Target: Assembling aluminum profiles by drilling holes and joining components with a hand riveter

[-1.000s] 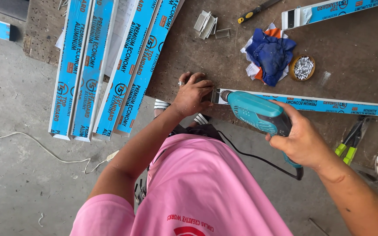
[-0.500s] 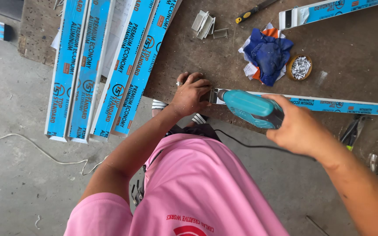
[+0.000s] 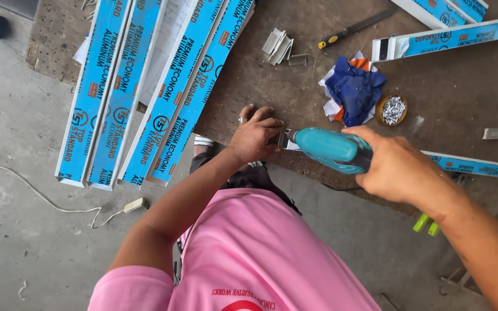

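My right hand (image 3: 399, 167) grips a teal power drill (image 3: 329, 150) lying level, its nose pointing left. My left hand (image 3: 255, 135) presses down on a small metal piece at the end of a blue-wrapped aluminium strip (image 3: 474, 166) that lies along the front edge of the brown workbench (image 3: 445, 86). The drill's tip meets that piece right beside my left fingers; the bit itself is hidden. A ring shows on one left finger. My pink shirt fills the bottom of the view.
Several long blue-wrapped aluminium profiles (image 3: 145, 92) hang over the bench's left edge. On the bench lie a blue rag (image 3: 355, 89), a round tin of screws (image 3: 392, 109), small metal brackets (image 3: 280, 46), a screwdriver (image 3: 355, 26) and more profiles (image 3: 445, 37). Green-handled pliers (image 3: 427, 224) and a white cable (image 3: 59, 201) lie below.
The view has shifted slightly. My right hand has slid forward over the drill body, and the drill stays against the piece under my left hand.
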